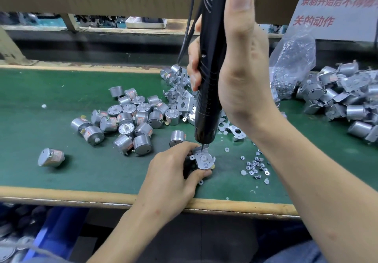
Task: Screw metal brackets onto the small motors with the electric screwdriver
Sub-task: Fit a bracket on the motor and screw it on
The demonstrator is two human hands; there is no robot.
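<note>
Right hand (241,74): fingers wrapped round the black electric screwdriver (210,78), thumb straight up along the barrel; firm grip; tool held upright, its cable (188,31) rising to the upper left.

Screwdriver bit (202,148): pointing down, tip meeting the metal bracket (197,152) seated on the motor (204,165) in work.

Left hand (173,172): thumb and fingers pinching that motor from the left, holding it shaft-up on the green bench mat (81,170), near the front edge; motor body largely hidden behind the fingers.

Bare motors (131,117): loose heap at centre-left of the mat; one single motor (51,157) lying apart on its side to the left; another (177,138) just behind the left hand.

Loose brackets (184,99): heaped behind the screwdriver, partly hidden by it.

Small screws and washers (255,166): scattered on the mat to the right of the held motor, below the right forearm.

Clear plastic bag (292,64): standing at the right rear, holding small metal parts; type cannot be told.

Motors with brackets fitted (343,95): heap at the far right.

White notice with red characters (337,7): upper right.
</note>
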